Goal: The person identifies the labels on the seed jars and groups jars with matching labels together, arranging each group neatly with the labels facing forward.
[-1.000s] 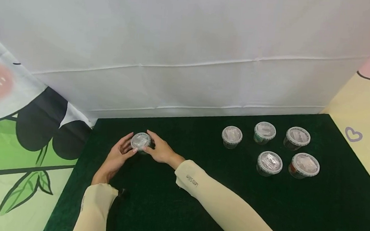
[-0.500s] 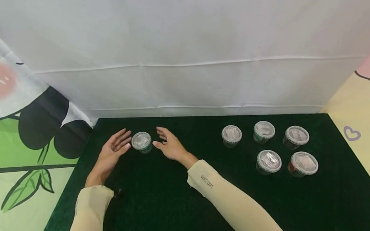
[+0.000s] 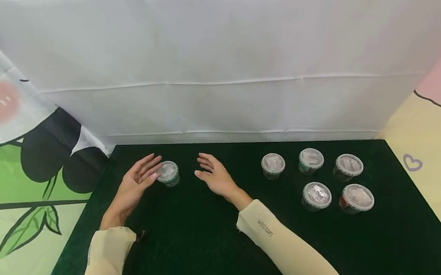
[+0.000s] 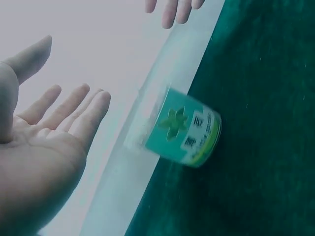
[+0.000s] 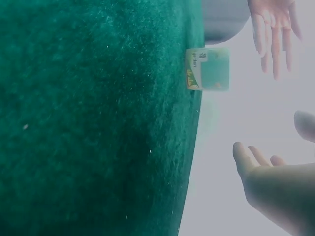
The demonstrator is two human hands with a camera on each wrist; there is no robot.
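A small round tub (image 3: 169, 175) with a clear lid stands upright on the dark green cloth at the left. Its green label with a leaf picture shows on the tub (image 4: 183, 129) in the left wrist view. My left hand (image 3: 134, 183) is just left of it, fingers straight and spread, fingertips overlapping the lid's edge in the head view. To the right of the tub, apart from it, my right hand (image 3: 217, 176) hovers with relaxed fingers and holds nothing. The right wrist view shows the tub (image 5: 209, 69) standing away from both hands.
Several more lidded tubs stand at the right of the table, among them a tub with a reddish side (image 3: 357, 198) and a smaller tub (image 3: 273, 166). A white cloth wall (image 3: 224, 90) rises behind the green tabletop (image 3: 204, 240); printed curtains hang at both sides.
Both hands have let go of the tub, which stays where it was. My right hand has drawn away to the right; the left opened leftward, then edged back towards the lid.
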